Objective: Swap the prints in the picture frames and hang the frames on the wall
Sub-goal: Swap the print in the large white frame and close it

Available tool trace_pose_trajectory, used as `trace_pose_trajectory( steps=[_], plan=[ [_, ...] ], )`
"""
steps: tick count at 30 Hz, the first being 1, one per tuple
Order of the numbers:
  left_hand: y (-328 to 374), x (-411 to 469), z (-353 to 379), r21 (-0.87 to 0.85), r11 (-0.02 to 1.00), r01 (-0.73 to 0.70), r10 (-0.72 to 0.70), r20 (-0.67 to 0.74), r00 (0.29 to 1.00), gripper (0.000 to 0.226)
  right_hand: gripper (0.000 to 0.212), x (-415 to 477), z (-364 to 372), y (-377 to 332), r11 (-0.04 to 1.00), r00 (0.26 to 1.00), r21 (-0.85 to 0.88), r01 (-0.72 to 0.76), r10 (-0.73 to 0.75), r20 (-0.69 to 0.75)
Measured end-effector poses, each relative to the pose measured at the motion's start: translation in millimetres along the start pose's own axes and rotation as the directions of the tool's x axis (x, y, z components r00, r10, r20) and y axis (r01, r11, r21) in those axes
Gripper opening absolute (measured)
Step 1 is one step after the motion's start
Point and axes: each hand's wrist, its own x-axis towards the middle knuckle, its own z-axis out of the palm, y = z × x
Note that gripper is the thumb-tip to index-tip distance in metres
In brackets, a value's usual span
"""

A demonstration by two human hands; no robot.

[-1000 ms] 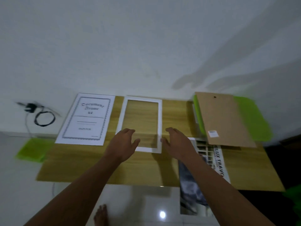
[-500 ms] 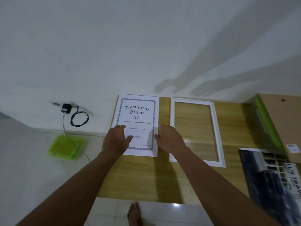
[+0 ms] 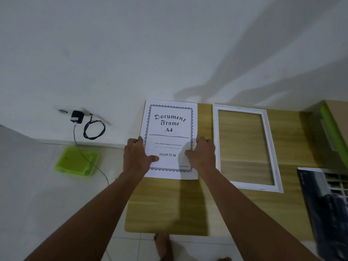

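Note:
A white "Document Frame A4" print lies at the far left end of the low wooden table. My left hand grips its left edge, thumb on top of the sheet. My right hand holds the right edge, fingers on the paper. To the right lies an empty white picture frame, flat on the table. A dark photo print hangs over the table's near right edge. A brown backing board rests on something green at the far right.
The white wall rises right behind the table. On the floor to the left sit a green plastic lid and a black charger with a looped cable plugged into a power strip. My bare foot stands at the table's near edge.
My view swung left, from the empty frame to the document print. Both hands left the frame, moved onto the print and now grip its two side edges.

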Motion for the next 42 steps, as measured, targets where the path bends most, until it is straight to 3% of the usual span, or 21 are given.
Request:
trace_pose_trajectory(
  steps=[3, 6, 10, 12, 14, 17, 19, 24, 26, 28, 29, 33, 35, 39, 42],
  plan=[
    [0.3, -1.6, -5.0, -0.042, 0.999, 0.003, -0.003, 0.001, 1.000, 0.093, 0.022, 2.2, 0.1, -2.9, 0.968, 0.998, 0.247, -0.049, 0.059, -0.032],
    [-1.4, -1.3, -12.3, -0.123, 0.992, 0.019, -0.028, -0.073, 0.997, 0.084, 0.018, -0.8, -3.5, -8.5, 0.900, 0.995, 0.429, -0.075, 0.093, -0.020],
    [-2.3, -1.5, -27.4, -0.332, 0.942, 0.055, -0.074, -0.045, 0.996, 0.051, 0.018, -8.5, -15.5, -14.2, 0.828, 0.990, 0.551, -0.099, 0.136, -0.027],
    [0.9, -6.9, -36.5, -0.387, 0.922, -0.019, 0.020, -0.001, 1.000, 0.029, 0.019, -12.5, -22.4, -14.9, 0.778, 0.988, 0.616, -0.127, 0.157, 0.004],
    [8.8, -14.5, -47.1, -0.395, 0.909, -0.131, 0.124, -0.045, 0.991, 0.018, 0.021, -18.6, -33.1, -15.7, 0.771, 0.987, 0.623, -0.132, 0.160, 0.012],
    [28.0, -30.4, -63.9, -0.307, 0.882, -0.358, 0.286, -0.255, 0.924, 0.016, 0.036, -31.6, -55.9, -22.3, 0.879, 0.993, 0.476, -0.010, 0.066, -0.101],
    [47.4, -46.7, -71.6, -0.225, 0.843, -0.489, 0.397, -0.352, 0.847, 0.015, 0.044, -38.5, -75.2, -32.2, 0.885, 0.983, 0.454, 0.103, -0.022, -0.180],
    [96.5, -102.9, -63.0, 0.009, 0.793, -0.609, 0.584, -0.296, 0.756, 0.029, 0.077, -51.9, -125.1, -59.1, 0.820, 0.996, 0.567, 0.085, -0.059, -0.064],
    [111.6, -119.9, -52.6, 0.085, 0.756, -0.649, 0.646, -0.252, 0.721, 0.035, 0.058, -53.6, -140.7, -54.8, 0.801, 0.997, 0.594, 0.070, -0.042, -0.061],
    [122.5, -132.5, -42.0, 0.104, 0.728, -0.677, 0.680, -0.230, 0.696, 0.034, 0.026, -55.8, -152.9, -42.5, 0.802, 0.992, 0.587, 0.112, -0.053, -0.118],
    [128.1, -139.7, -38.2, 0.069, 0.738, -0.672, 0.665, -0.243, 0.706, 0.036, 0.024, -56.4, -159.0, -34.8, 0.805, 0.987, 0.579, 0.126, -0.045, -0.152],
    [152.5, -147.2, -27.1, -0.353, 0.841, -0.411, 0.348, -0.230, 0.909, 0.059, 0.031, -57.5, -191.8, 10.6, 0.762, 0.987, 0.642, 0.080, 0.032, -0.160],
    [160.6, -129.1, -18.3, -0.405, 0.867, -0.290, 0.252, -0.145, 0.957, 0.057, 0.032, -55.0, -208.9, 37.9, 0.709, 0.995, 0.704, 0.035, 0.043, -0.093],
    [178.2, -99.0, 4.9, -0.645, 0.764, -0.011, 0.146, 0.156, 0.977, 0.048, 0.030, -35.6, -227.3, 90.1, 0.683, 0.996, 0.728, -0.065, 0.093, 0.002],
    [189.3, -90.5, 27.2, -0.676, 0.734, 0.065, 0.126, 0.230, 0.965, 0.057, 0.026, -12.8, -226.2, 124.9, 0.705, 0.991, 0.706, -0.066, 0.129, -0.036]
  ],
)
